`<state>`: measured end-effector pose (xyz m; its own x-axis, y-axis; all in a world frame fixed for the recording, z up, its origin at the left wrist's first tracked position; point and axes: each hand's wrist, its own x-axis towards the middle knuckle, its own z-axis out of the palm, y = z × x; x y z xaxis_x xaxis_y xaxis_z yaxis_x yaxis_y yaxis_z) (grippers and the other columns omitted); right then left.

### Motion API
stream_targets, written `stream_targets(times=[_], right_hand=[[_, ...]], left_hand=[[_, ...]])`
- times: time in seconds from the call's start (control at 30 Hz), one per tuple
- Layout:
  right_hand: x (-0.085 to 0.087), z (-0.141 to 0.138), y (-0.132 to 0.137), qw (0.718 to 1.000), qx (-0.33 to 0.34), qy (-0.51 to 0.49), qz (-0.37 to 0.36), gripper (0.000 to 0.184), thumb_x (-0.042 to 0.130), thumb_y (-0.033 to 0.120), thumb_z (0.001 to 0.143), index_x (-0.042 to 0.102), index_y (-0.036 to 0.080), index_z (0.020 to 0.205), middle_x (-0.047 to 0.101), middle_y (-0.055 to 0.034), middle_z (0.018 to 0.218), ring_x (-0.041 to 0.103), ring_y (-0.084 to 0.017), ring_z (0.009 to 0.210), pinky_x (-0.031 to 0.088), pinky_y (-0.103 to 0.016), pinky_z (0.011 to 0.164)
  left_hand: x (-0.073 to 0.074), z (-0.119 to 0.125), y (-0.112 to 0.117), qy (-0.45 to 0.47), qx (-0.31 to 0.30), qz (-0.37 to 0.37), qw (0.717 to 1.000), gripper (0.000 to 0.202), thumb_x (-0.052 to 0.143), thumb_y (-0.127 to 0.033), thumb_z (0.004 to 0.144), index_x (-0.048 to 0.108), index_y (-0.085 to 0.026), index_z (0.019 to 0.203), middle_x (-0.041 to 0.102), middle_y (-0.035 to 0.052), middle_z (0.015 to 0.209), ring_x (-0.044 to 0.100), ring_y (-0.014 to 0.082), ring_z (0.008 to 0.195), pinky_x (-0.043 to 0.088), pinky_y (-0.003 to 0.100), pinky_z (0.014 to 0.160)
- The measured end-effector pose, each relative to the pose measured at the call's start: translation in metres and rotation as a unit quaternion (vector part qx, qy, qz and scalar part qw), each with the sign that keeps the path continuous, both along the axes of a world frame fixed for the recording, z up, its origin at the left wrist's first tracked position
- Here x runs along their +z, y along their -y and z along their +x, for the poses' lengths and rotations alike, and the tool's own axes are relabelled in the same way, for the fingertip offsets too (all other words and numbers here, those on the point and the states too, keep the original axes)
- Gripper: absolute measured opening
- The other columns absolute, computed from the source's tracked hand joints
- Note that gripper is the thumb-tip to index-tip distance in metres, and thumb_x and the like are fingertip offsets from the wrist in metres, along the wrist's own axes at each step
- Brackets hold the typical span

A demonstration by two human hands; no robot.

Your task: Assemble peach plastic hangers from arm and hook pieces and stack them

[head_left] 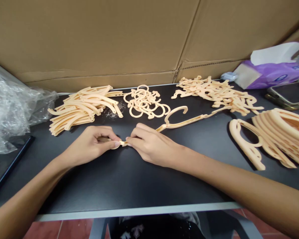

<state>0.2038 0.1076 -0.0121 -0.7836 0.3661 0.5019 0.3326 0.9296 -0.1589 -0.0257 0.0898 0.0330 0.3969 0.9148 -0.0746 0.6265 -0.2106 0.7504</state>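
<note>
A cream plastic clothes hanger with a curved hook lies low over the black table, unfolded into a long line. My right hand is closed around its arm near the left end, covering part of it. Facing it, my left hand pinches a small cream end piece between thumb and fingers. The two parts meet in the narrow gap between my fingertips; whether they are joined cannot be made out. The hanger's right end reaches toward a heap of small cream pieces.
Behind my hands lie a pile of curved hanger arms and a heap of hooks. Folded hangers are stacked at right, below a phone and a purple tissue pack. Clear plastic wrap sits left; cardboard stands behind.
</note>
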Motion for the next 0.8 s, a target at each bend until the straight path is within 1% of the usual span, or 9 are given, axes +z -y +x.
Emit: stream_targets(times=[0.23, 0.37, 0.57, 0.67, 0.8], right_hand=[[0.0001, 0.0002, -0.0005, 1.000, 0.009, 0.007, -0.007, 0.025, 0.045, 0.004, 0.095, 0.069, 0.007, 0.093, 0.063, -0.0134, 0.088, 0.049, -0.021, 0.084, 0.049, -0.033, 0.076], [0.0000, 0.0000, -0.0010, 1.000, 0.014, 0.011, -0.008, 0.026, 0.043, 0.004, 0.096, 0.069, 0.007, 0.093, 0.062, -0.0131, 0.088, 0.049, -0.021, 0.084, 0.049, -0.033, 0.075], [0.0006, -0.0001, -0.0010, 1.000, 0.012, 0.018, 0.000, 0.028, 0.042, 0.004, 0.096, 0.069, 0.007, 0.092, 0.061, -0.0126, 0.086, 0.047, -0.021, 0.082, 0.047, -0.032, 0.074], [0.0005, -0.0001, -0.0009, 1.000, 0.013, 0.017, 0.005, 0.027, 0.043, 0.004, 0.095, 0.070, 0.005, 0.092, 0.061, -0.0137, 0.086, 0.047, -0.021, 0.083, 0.047, -0.032, 0.074], [0.0001, 0.0000, -0.0014, 1.000, 0.014, 0.017, -0.002, 0.028, 0.042, 0.005, 0.097, 0.069, 0.006, 0.092, 0.059, -0.0136, 0.086, 0.046, -0.021, 0.082, 0.046, -0.033, 0.073]], left_hand=[[0.0014, 0.0018, -0.0011, -0.012, -0.013, -0.007, 1.000, 0.016, 0.067, -0.031, 0.084, 0.078, -0.022, 0.076, 0.066, -0.0029, 0.068, 0.055, 0.0081, 0.060, 0.042, 0.017, 0.056], [0.0015, 0.0022, 0.0001, -0.011, -0.012, -0.009, 1.000, 0.017, 0.067, -0.032, 0.084, 0.076, -0.021, 0.076, 0.066, -0.0028, 0.068, 0.055, 0.0085, 0.060, 0.042, 0.017, 0.055], [-0.0015, 0.0033, 0.0046, -0.038, -0.016, 0.031, 0.999, 0.022, 0.063, -0.035, 0.089, 0.071, -0.018, 0.076, 0.067, -0.0013, 0.073, 0.059, 0.0105, 0.065, 0.043, 0.019, 0.059], [-0.0036, 0.0027, 0.0055, -0.068, -0.023, 0.055, 0.996, 0.026, 0.061, -0.039, 0.091, 0.069, -0.018, 0.078, 0.067, -0.0015, 0.072, 0.058, 0.0106, 0.063, 0.042, 0.020, 0.058], [-0.0053, 0.0023, 0.0058, -0.109, -0.032, 0.095, 0.989, 0.025, 0.058, -0.037, 0.094, 0.066, -0.019, 0.079, 0.066, -0.0017, 0.073, 0.057, 0.0106, 0.062, 0.039, 0.021, 0.057]])
